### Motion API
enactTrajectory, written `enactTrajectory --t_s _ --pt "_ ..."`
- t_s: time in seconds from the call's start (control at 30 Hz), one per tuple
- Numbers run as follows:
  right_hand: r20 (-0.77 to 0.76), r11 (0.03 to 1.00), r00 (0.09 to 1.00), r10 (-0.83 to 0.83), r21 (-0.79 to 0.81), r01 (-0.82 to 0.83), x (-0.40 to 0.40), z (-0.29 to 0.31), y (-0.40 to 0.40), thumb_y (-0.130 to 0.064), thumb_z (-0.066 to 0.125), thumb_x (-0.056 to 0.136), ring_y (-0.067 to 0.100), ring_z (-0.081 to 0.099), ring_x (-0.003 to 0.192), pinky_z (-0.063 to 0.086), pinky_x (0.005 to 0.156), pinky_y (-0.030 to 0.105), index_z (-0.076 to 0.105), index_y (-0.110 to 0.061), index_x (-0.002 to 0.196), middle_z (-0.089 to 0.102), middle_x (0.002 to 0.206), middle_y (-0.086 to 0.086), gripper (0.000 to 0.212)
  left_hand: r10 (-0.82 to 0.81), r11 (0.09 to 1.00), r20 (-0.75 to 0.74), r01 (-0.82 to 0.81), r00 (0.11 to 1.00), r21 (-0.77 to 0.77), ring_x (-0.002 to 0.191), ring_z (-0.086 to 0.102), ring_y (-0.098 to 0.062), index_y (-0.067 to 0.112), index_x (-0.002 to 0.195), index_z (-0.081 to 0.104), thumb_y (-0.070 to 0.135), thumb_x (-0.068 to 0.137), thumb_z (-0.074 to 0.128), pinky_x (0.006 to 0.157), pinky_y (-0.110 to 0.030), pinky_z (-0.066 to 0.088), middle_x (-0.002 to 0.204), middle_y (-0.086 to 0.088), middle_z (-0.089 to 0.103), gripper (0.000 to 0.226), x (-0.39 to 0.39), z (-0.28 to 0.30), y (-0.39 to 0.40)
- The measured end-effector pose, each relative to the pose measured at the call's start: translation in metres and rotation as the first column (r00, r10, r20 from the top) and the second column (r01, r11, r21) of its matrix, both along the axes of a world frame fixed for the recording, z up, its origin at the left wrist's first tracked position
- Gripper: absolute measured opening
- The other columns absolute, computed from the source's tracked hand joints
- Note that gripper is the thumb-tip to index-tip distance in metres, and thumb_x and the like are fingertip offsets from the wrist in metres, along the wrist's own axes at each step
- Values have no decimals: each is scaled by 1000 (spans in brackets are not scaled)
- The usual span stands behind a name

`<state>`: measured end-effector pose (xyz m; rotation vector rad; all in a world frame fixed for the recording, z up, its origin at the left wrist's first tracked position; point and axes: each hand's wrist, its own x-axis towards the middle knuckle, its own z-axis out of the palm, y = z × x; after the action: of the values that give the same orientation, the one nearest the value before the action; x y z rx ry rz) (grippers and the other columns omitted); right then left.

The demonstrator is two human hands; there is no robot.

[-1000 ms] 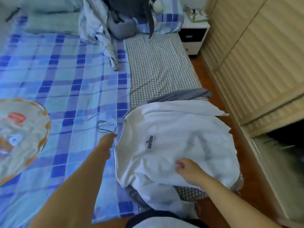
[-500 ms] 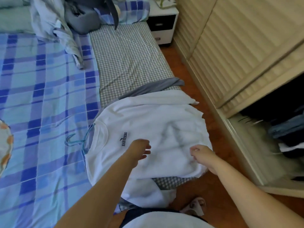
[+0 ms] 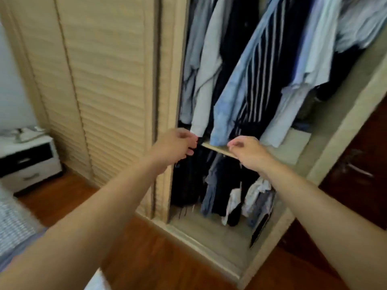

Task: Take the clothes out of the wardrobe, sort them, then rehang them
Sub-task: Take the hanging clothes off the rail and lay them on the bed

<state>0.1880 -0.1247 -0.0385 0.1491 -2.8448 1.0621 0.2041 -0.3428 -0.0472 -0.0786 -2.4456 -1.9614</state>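
Your clothes [image 3: 247, 65] hang inside the open wardrobe [image 3: 117, 65], long axes slanting down toward its shelf edge [image 3: 217, 150]. Both arms reach straight forward; your left hand [image 3: 174, 144] and right hand [image 3: 246, 150] hover there, grips loosely curled, holding nothing.

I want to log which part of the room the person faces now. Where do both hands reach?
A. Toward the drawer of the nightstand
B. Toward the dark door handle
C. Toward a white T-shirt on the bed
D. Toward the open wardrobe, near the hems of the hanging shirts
D: the left hand and right hand are raised before the open wardrobe, at the hem of the light blue shirt.
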Motion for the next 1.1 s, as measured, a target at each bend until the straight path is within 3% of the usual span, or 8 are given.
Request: enactTrajectory --t_s 0.17,0.3,0.47,0.6,0.77,0.9,0.97,1.1 --pt "-367 987 929 -48 126 100 -29 161 91 -24 53 100 18 64 92 50 78 30 68 -22 109 68 99 -3 17 -132 972 -318 59 939 -227 82 72 -17 17 96 71 17 95 58 77 -34 56 92 -3 75 12 -74 157 82" --pt "-534 946 845 -33 257 200 -67 235 121 -26 53 98 15 60 94 50 84 33 63 -30 102 64 98 -8 12 -200 921 -435 18 878 -389 86 73 -19 12 102 71 18 99 53 83 -36 59 96 -5 75 19 -124 243 116" --pt "-573 873 819 -45 375 311 -127 271 126 -24 49 98 16 59 89 49 76 32 64 -26 98 64 95 -6 14 -208 789 -558 -198 803 -581 90 69 -27 8 100 72 20 98 51 86 -44 59 95 -9 75 24 -208 283 114" --pt "-653 792 754 -65 425 437 -191 278 111 -24 50 94 18 59 86 48 73 33 66 -25 91 63 91 -5 16 -210 642 -650 -399 731 -655 84 64 -26 17 92 68 23 98 46 75 -39 57 86 -1 68 23 -290 281 89" --pt "-769 738 629 -115 358 572 -288 319 74 -22 50 93 24 55 80 36 60 28 59 -18 76 62 84 3 20 -213 486 -786 -635 581 -601 96 62 -28 21 105 62 25 96 43 79 -39 54 104 -3 66 22 -399 290 46" --pt "-846 469 522 -107 420 777 -369 354 56 -22 38 84 34 52 98 44 79 39 61 -9 89 61 105 15 26 -293 355 -911 -852 291 -386 109 54 -33 17 108 64 27 87 53 86 -43 48 111 -8 62 26 -489 303 -4" --pt "-865 359 474 -168 394 846 -389 371 54 -20 46 87 36 50 110 44 90 42 62 -6 109 58 116 18 30 -277 365 -946 -892 169 -266 120 48 -41 11 107 66 25 84 56 97 -52 44 119 -17 60 29 -524 315 -21" --pt "-850 179 434 -298 397 900 -418 402 52 -20 49 92 34 51 117 42 98 39 59 -11 119 62 124 14 31 -176 410 -979 -896 106 -171 141 30 -49 12 117 64 25 84 49 115 -60 26 147 -23 43 38 -571 329 -34"
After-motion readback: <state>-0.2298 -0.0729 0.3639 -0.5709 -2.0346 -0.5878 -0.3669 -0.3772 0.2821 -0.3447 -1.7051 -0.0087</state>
